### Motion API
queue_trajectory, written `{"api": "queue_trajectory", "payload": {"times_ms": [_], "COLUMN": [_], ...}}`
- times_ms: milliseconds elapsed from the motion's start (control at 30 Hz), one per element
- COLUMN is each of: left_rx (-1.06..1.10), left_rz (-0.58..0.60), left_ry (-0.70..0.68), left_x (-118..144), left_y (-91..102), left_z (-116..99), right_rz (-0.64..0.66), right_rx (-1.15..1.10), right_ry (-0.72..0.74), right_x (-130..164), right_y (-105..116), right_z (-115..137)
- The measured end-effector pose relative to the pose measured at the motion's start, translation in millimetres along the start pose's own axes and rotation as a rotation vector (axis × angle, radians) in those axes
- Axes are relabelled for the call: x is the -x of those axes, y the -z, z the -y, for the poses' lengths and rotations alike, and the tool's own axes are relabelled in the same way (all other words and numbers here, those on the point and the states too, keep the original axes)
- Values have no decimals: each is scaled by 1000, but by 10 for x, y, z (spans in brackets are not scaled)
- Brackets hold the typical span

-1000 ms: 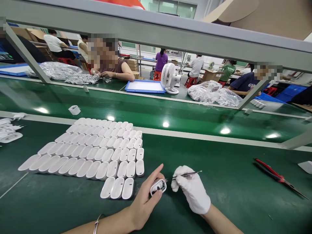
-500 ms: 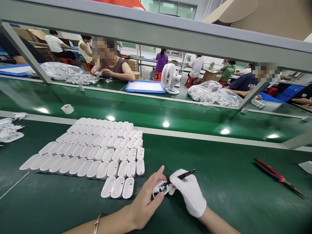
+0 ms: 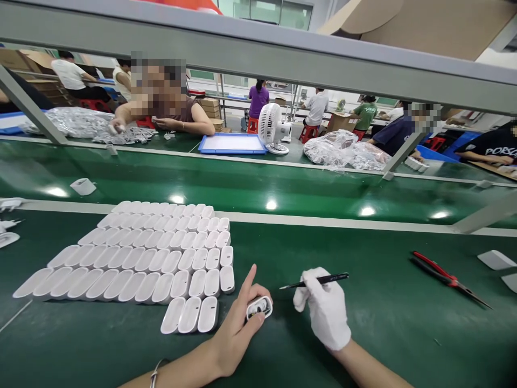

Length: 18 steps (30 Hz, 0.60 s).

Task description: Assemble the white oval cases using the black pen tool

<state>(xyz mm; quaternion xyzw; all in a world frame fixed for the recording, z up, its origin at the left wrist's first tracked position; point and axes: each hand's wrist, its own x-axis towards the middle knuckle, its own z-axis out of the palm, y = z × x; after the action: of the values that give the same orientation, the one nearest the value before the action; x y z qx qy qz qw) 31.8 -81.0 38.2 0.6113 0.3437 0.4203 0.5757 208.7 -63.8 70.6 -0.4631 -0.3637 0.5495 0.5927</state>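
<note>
Between the clamped fingers of my left hand (image 3: pixel 236 330) sits a white housing (image 3: pixel 270 308), small parts (image 3: pixel 257 307) inside; I judge it light, stiff, slick, its innards fragile, best gripped by the outer walls. Fingers of my gloved right hand (image 3: pixel 328 313) pinch a slender black tool (image 3: pixel 337 277), tip apart from the housing.

Your one camera sits on your head, and it looks forward and down. Your left hand (image 3: pixel 237 326) and right hand (image 3: pixel 326 311) are close to it, low in the view. Your green table (image 3: pixel 383 318) fills most of the bottom half. A gray beam (image 3: pixel 242 49) crosses up high, sloping down to the right. Under it, you look past the white fan (image 3: pixel 270 128) to a person in purple (image 3: pixel 258 98) far away.
</note>
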Motion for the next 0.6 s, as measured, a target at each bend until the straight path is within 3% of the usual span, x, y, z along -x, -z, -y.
{"api": "queue_trajectory", "payload": {"times_ms": [167,400,600], "left_rx": [-18,-81,-64], "left_rz": [13,44,53], "left_ry": [-20,-47,35], "left_x": [8,41,30], "left_y": [-25,-11,-8], "left_z": [53,68,23], "right_rz": [167,143,162], "right_rx": [63,90,126], "right_ry": [-96,-131,-129], "right_x": [63,86,76], "right_y": [-74,-134,-151], "right_z": [-108,-287,-204]}}
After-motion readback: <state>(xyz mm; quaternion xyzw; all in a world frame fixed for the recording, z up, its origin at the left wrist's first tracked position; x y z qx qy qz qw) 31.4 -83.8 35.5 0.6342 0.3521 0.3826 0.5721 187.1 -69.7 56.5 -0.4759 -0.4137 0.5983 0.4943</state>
